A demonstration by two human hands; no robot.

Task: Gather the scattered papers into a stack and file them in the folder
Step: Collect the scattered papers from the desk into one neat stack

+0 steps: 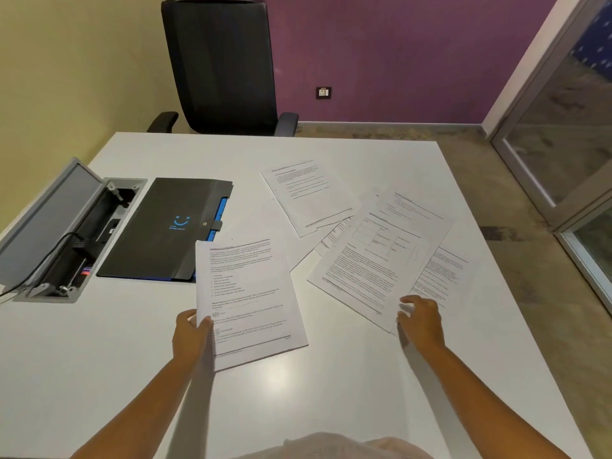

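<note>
Few sheets gathered: left hand (191, 329) grips a thin stack (246, 299), right hand (420, 318) loosely curled over scattered papers (374, 256), folder (165, 226) still closed.

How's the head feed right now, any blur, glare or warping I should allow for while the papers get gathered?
Head view: wide-angle warping bows the white table edges and the glass partition; print on the held papers and the scattered papers is too soft to read; right hand fingers slightly motion-blurred; left hand sharper; soft shadows under both forearms; no strong glare.
</note>
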